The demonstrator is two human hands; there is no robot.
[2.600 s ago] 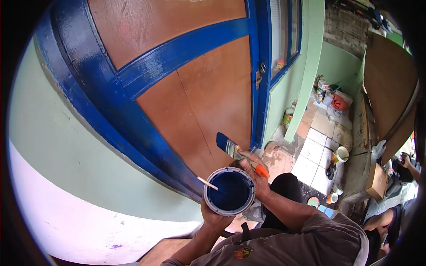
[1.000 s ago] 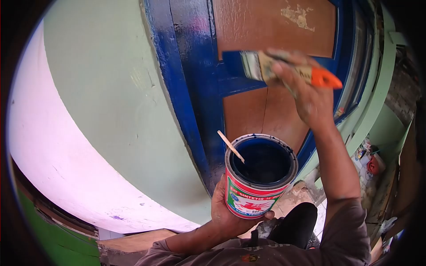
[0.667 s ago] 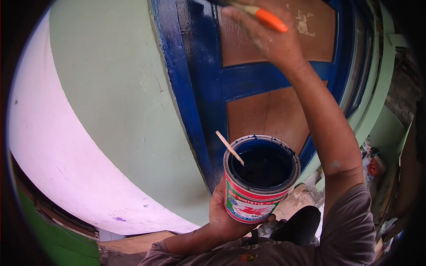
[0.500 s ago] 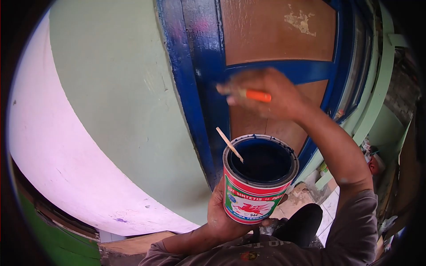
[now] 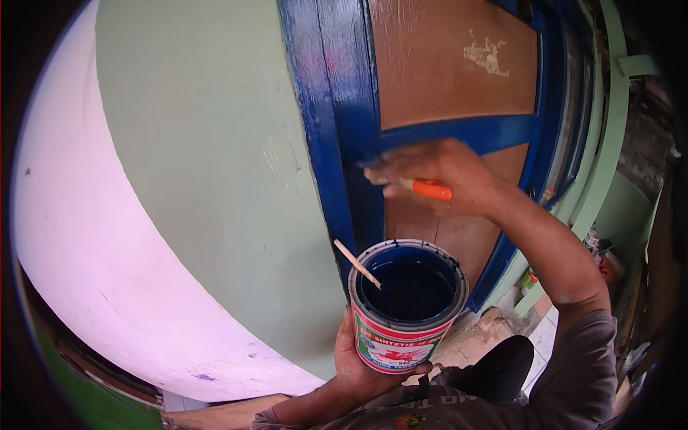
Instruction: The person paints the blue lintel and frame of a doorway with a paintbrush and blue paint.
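My left hand [image 5: 358, 369] is wrapped round the lower side of a paint can [image 5: 398, 345] with a red, green and white label. Dark blue paint [image 5: 416, 287] lies inside, and a thin wooden stick [image 5: 357, 264] leans out over the rim. Above the can, my right hand [image 5: 437, 175] grips a paintbrush [image 5: 430, 189] by its orange handle. Its bristle end is smeared by motion, close against the blue door stile. The door [image 5: 459, 133] has blue framing around brown panels [image 5: 455, 64]; the upper panel bears a pale scuffed patch.
A pale green wall [image 5: 208, 158] with a whitish lower band [image 5: 136, 251] stands to the left of the door. Beneath the can are floor tiles [image 5: 545, 337] and my dark-clad knee [image 5: 502, 369]. Light green posts [image 5: 609, 136] and assorted clutter stand at the right.
The view has shifted, so the wall and door sit further right and lower. The can has moved slightly left and down in view. The brush hand stays by the door stile, still blurred.
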